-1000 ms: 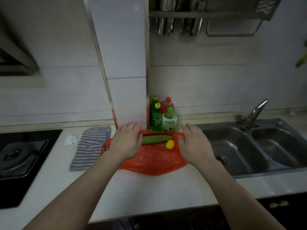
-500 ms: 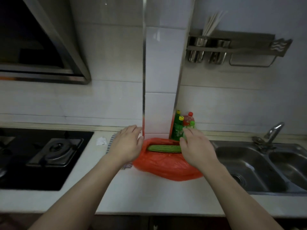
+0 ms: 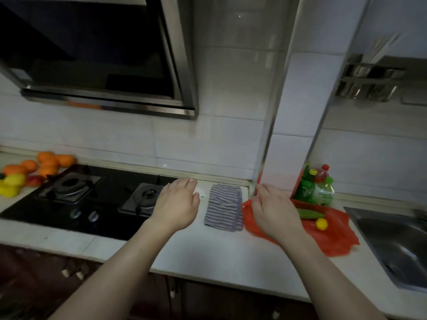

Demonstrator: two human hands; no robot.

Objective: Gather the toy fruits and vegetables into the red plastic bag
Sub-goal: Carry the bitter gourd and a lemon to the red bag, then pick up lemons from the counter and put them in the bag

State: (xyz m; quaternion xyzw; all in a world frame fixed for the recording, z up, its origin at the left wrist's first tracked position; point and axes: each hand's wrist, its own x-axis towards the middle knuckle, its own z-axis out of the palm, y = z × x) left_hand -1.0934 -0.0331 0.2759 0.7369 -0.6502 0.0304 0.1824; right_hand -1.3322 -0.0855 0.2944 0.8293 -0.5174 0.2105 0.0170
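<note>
1. Running along the tiled wall, the counter point(image 3: 208, 255) carries everything below.
2. Hood point(image 3: 92, 54): hangs on the wall above the stove.
3. Stove point(image 3: 108, 204): black, set into the counter's left half.
4. Sink point(image 3: 397, 241): at the counter's right edge.
5. Bag point(image 3: 332, 239): red, lying flat between towel and sink.
6. Left hand point(image 3: 178, 204): hovers between stove and towel, fingers relaxed and loosely together, holding nothing.
7. Right hand point(image 3: 275, 211): over the bag's left edge, fingers curled down; whether it pinches the plastic cannot be told.
8. Towel point(image 3: 224, 209): striped, just left of the bag.
9. Fruit pile point(image 3: 27, 174): oranges and yellow pieces at the counter's far left end, beside the stove.
10. Bottles point(image 3: 316, 188): against the wall behind the bag.
11. Cucumber point(image 3: 310, 214): on the bag, near its back edge.
12. Lemon point(image 3: 321, 224): on the bag, just in front of the cucumber.
</note>
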